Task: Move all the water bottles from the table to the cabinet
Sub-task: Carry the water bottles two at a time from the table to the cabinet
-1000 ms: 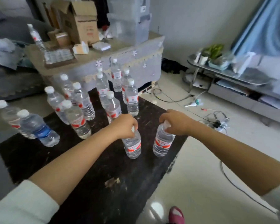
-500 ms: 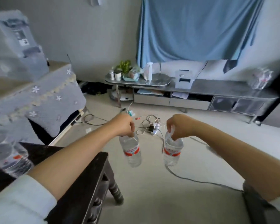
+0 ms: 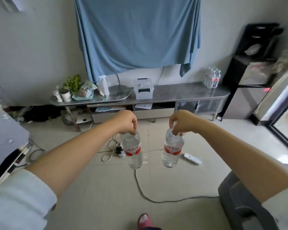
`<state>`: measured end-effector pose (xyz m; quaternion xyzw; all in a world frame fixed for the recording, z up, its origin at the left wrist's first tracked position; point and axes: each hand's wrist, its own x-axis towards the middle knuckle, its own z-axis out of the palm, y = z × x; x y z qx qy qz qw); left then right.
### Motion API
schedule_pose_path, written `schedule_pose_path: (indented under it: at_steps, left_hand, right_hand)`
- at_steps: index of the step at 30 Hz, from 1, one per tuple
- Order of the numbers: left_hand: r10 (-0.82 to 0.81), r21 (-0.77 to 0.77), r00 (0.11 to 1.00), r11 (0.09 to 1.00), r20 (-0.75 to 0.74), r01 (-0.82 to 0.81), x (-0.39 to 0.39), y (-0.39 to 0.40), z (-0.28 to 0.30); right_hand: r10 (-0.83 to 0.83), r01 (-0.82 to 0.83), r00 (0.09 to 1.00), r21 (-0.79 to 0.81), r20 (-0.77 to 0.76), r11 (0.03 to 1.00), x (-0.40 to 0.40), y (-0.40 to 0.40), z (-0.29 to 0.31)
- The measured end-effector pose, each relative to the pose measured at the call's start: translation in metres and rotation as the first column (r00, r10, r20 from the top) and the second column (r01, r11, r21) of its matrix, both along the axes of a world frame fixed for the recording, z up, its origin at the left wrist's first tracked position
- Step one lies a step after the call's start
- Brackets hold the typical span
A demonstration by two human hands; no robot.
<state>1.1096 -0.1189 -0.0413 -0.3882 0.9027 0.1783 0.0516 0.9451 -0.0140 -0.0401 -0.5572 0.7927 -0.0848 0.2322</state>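
Observation:
My left hand [image 3: 125,121] grips the neck of a clear water bottle [image 3: 132,151] with a red label, which hangs upright over the floor. My right hand [image 3: 181,120] holds a second, matching water bottle [image 3: 172,149] by its neck at the same height. Ahead stands the long grey low cabinet [image 3: 181,92] against the wall. A cluster of several water bottles [image 3: 212,78] stands on its right end. The table is out of view.
A plant, cups, a spray bottle [image 3: 103,85], a round tray and a clear plastic box [image 3: 143,88] occupy the cabinet's left half. Cables and a power strip [image 3: 192,159] lie on the floor ahead. A black water dispenser [image 3: 254,67] stands right; a grey seat [image 3: 246,206] is near right.
Both bottles were lifted off the dark table and carried away from it. My view swung right, so the cabinet is now straight ahead and closer.

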Motion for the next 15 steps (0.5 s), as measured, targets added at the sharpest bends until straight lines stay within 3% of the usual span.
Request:
schedule_pose_path:
  at_steps: [15]
  left_hand:
    - [-0.28,-0.031,0.96,0.96,0.007,0.28,-0.244,-0.196,-0.002]
  right_hand:
    - [-0.161,0.161,0.987,-0.013,0.013,0.987,-0.201,-0.184,0.001]
